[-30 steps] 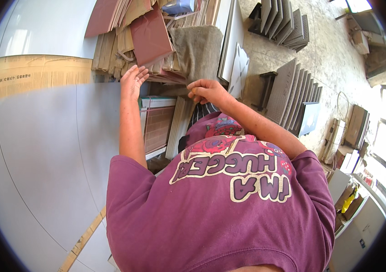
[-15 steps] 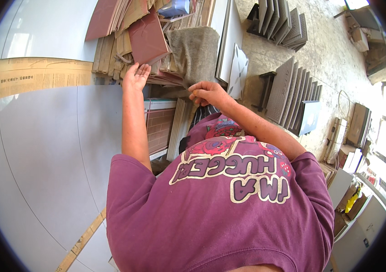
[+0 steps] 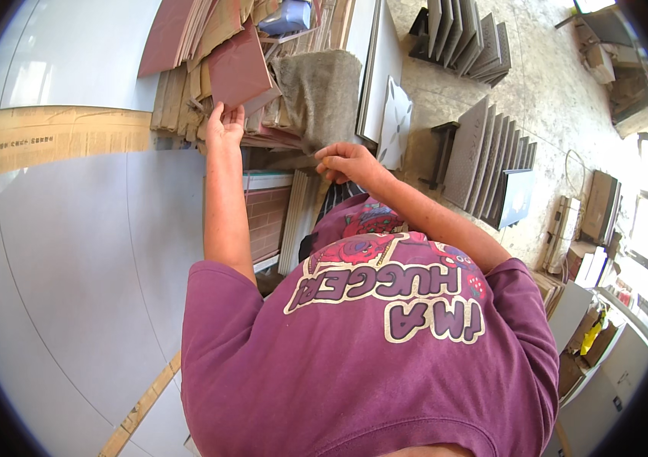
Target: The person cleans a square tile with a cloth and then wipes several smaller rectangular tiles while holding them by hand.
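Observation:
A reddish-brown square tile [image 3: 240, 67] leans tilted on a stack of tiles and cardboard at the upper left. My left hand [image 3: 225, 128], palm up, is at the tile's near lower edge; the thumb overlaps the edge and the other fingers are partly hidden beneath it. My right hand [image 3: 345, 163] hovers in front of my body, fingers curled together; whatever they may hold cannot be made out. Just beyond that hand, a grey-brown cloth [image 3: 320, 91] drapes over the stack's right side.
Large pale panels [image 3: 57, 259] cover the left side, with a cardboard strip [image 3: 57, 141] across them. More reddish tiles [image 3: 168, 38] lean at the far left. Dark display racks of grey tiles [image 3: 484, 156] stand on the floor to the right. A blue object [image 3: 286, 17] rests atop the stack.
My left hand has moved slightly forward, and its fingers now meet the tile's lower edge. My right hand stays nearly where it was, still curled. The view has shifted a little.

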`<control>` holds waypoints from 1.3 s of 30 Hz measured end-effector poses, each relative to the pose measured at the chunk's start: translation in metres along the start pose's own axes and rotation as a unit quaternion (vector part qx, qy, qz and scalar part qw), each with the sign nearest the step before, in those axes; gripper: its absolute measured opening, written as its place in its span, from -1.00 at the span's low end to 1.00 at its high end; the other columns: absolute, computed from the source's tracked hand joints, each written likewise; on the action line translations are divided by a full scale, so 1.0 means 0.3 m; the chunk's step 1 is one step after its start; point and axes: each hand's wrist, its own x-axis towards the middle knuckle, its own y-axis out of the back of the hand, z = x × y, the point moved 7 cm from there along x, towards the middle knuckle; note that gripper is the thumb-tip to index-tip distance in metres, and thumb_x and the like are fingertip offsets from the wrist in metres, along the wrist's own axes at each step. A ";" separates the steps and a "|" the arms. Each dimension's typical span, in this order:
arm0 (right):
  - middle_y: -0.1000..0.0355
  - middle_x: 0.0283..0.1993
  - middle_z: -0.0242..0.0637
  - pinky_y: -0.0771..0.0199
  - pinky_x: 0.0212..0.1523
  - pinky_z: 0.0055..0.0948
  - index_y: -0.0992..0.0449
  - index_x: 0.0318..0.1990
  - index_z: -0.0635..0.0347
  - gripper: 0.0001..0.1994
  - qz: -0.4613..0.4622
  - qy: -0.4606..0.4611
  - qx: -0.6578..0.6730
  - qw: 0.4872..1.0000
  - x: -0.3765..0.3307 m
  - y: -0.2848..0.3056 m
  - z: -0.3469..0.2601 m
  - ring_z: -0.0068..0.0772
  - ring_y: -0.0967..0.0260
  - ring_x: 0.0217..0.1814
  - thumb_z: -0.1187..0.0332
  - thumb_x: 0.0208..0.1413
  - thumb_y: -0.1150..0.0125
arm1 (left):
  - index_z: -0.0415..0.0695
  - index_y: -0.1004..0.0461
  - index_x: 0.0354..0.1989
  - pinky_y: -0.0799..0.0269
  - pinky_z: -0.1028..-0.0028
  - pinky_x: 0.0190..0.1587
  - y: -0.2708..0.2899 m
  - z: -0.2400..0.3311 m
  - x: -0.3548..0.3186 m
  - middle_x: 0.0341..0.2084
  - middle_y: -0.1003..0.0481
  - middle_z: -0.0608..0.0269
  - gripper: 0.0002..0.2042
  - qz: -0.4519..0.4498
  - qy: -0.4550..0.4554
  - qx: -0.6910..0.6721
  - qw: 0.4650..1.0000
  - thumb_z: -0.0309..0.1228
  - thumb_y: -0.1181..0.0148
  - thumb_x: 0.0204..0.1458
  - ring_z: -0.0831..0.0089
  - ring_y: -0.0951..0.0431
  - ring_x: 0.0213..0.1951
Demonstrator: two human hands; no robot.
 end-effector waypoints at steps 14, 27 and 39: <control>-0.46 -0.26 -0.40 -0.34 -0.33 -0.66 -0.40 -0.06 0.21 -0.73 -0.004 0.002 0.010 1.000 -0.001 0.016 -0.017 -0.67 -0.34 -0.38 0.30 0.13 0.00 | -0.30 -0.34 -0.23 -0.45 0.28 -0.12 0.065 -0.061 -0.199 -0.28 -0.44 0.06 -0.84 -0.145 -0.013 -0.007 0.989 -0.59 -0.07 0.00 0.27 -0.45 -0.22; -0.43 -0.22 -0.37 -0.38 -0.29 -0.55 -0.35 0.02 0.24 -0.63 0.009 0.044 0.017 0.999 0.013 -0.023 -0.081 -0.54 -0.36 -0.27 0.23 0.11 -0.04 | -0.23 -0.38 -0.13 -0.40 0.43 -0.10 0.198 -0.151 -0.571 -0.22 -0.45 0.22 -0.76 -0.183 -0.056 0.083 0.978 -0.47 -0.10 0.00 0.42 -0.45 -0.18; -0.39 -0.28 -0.46 -0.32 -0.24 -0.60 -0.34 -0.18 0.17 -0.78 -0.054 0.070 0.133 0.987 -0.026 -0.027 -0.069 -0.66 -0.30 -0.26 0.37 0.03 -0.15 | -0.21 -0.31 -0.02 -0.36 0.40 -0.03 0.179 -0.216 -0.677 -0.12 -0.41 0.21 -0.65 -0.211 0.000 0.036 0.977 -0.44 -0.13 -0.01 0.40 -0.41 -0.09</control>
